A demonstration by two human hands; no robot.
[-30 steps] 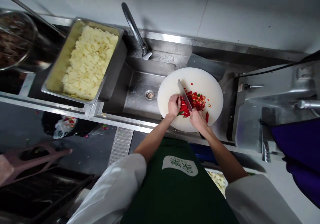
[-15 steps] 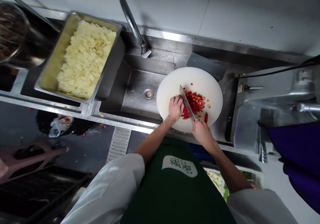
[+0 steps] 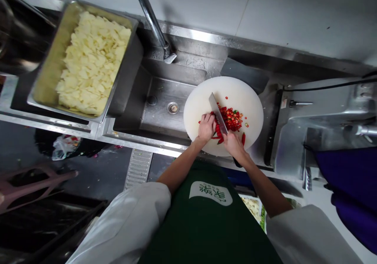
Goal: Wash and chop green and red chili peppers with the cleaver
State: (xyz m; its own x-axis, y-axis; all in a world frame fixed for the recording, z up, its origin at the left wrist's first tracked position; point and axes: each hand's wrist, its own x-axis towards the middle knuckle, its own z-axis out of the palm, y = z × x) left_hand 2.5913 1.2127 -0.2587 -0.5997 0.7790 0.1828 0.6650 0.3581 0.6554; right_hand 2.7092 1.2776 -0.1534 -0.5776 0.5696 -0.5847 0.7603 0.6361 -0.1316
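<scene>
A round white cutting board (image 3: 235,89) rests over the right side of a steel sink. My left hand (image 3: 205,127) presses down on a bundle of red chili peppers (image 3: 217,131) near the board's front edge. My right hand (image 3: 233,143) grips the handle of a cleaver (image 3: 217,112), whose blade lies against the chilies right beside my left fingers. A pile of chopped red and green chili rings (image 3: 233,118) sits to the right of the blade. One whole red chili (image 3: 243,138) lies beside my right hand.
A steel tray (image 3: 47,79) of pale sliced potato stands left of the sink basin (image 3: 165,107). A faucet (image 3: 153,20) arches over it. A metal machine (image 3: 324,126) stands at the right. Dark floor and a drain grate (image 3: 138,167) are below.
The cleaver rose and came down again on the chilies, my left hand shifting slightly along the bundle. The camera view drifted, so the tray sits further left.
</scene>
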